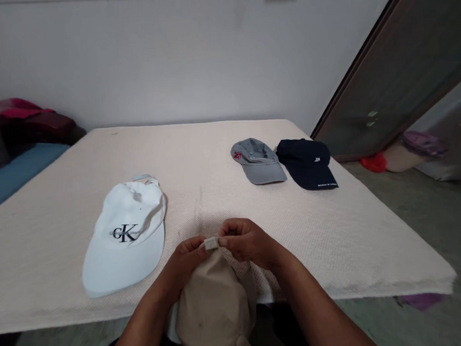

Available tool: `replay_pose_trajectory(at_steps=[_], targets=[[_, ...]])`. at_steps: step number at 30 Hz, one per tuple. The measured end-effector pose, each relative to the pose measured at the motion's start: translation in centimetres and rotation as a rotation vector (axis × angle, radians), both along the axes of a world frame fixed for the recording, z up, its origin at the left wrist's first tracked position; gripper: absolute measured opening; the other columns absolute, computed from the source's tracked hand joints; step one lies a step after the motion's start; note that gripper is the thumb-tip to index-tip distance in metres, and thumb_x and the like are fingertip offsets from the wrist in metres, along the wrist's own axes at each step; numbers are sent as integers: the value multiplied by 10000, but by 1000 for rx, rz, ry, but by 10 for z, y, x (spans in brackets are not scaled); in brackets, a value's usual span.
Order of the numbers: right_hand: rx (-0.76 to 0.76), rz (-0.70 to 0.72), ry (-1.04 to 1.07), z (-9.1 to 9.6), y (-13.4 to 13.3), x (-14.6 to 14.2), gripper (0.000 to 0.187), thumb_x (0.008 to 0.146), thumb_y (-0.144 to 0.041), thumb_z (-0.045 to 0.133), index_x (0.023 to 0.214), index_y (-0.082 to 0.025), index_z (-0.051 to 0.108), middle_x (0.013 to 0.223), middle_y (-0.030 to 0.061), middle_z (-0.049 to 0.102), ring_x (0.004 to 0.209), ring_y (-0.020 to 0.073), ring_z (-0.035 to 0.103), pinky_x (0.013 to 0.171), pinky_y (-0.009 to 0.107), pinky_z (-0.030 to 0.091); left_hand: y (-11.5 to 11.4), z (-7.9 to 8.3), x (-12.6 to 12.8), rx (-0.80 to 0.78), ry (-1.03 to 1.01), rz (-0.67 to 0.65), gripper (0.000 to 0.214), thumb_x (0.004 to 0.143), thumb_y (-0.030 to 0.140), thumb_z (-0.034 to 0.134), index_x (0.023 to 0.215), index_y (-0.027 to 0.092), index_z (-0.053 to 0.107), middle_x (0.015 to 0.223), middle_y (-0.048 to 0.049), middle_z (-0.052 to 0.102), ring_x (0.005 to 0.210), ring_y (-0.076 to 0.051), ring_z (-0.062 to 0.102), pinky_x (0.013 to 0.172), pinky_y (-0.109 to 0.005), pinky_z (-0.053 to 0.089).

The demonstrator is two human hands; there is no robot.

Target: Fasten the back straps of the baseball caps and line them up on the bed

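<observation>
Left hand (187, 260), right hand (253, 243) together, pinching rectangular whitish tab (211, 243), apparently fabric, on rounded beige cloth cap (213, 306) at near edge of cream cloth-covered table (366, 247); slackened pinch could drop cap.

The tan baseball cap (212, 309) is plain, with an off-white tag (211, 243); at ten o'clock from it, a white baseball cap (118, 226) bears a black letter logo. Toward one o'clock are a grey baseball cap (257, 162) with a red emblem and a navy baseball cap (306, 161) with white lettering. The cream tablecloth (188, 150) shows a fine, dotted weave.
</observation>
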State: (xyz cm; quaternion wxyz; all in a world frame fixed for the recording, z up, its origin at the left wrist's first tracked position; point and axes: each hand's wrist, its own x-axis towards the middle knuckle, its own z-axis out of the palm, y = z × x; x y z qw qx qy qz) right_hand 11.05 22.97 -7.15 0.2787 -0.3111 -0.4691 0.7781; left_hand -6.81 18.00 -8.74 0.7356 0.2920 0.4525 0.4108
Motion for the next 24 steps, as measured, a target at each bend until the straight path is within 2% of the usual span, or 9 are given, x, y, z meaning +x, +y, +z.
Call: replay_pose_trajectory(at_steps=[6,10,13,15,20,24], targets=[[-49,55,136,1,0,3,249,710,-275,691,890,-178,547,497,-110,390,338,18,272,319,164,190,0,4,1,0,2,-38,195,705,288,703,853,164,680,676,-3,673,572,-102,571,571,-200,403],[-23,119,170,-1,-2,1,234,717,-277,686,889,-167,572,495,-105,392,350,24,299,333,170,223,-1,4,2,-3,0,-86,190,709,299,695,825,150,681,696,-21,681,585,-114,582,590,-215,414],[-28,139,152,-3,-3,-3,227,724,-286,679,885,-162,579,489,-101,399,360,25,299,340,168,213,-2,4,3,-18,-26,-73,190,710,291,690,821,136,680,687,-34,680,592,-125,591,598,-225,425],[-43,116,133,-6,-2,-4,234,730,-302,671,886,-159,571,501,-89,433,372,27,308,351,166,212,-1,5,2,-25,-47,-46,188,707,278,689,823,132,676,667,-35,672,575,-125,585,584,-226,423],[-11,-20,94,-9,2,3,230,761,-337,625,872,-144,572,558,-34,525,456,59,431,429,188,308,0,9,1,-19,-71,0,173,723,272,662,822,131,668,712,-48,677,599,-136,587,598,-241,431],[0,-17,88,-11,2,6,226,708,-268,674,870,-149,572,574,-38,534,445,52,416,430,191,298,0,9,2,-22,-38,3,173,688,268,685,792,130,668,670,-33,661,571,-130,570,577,-233,415]])
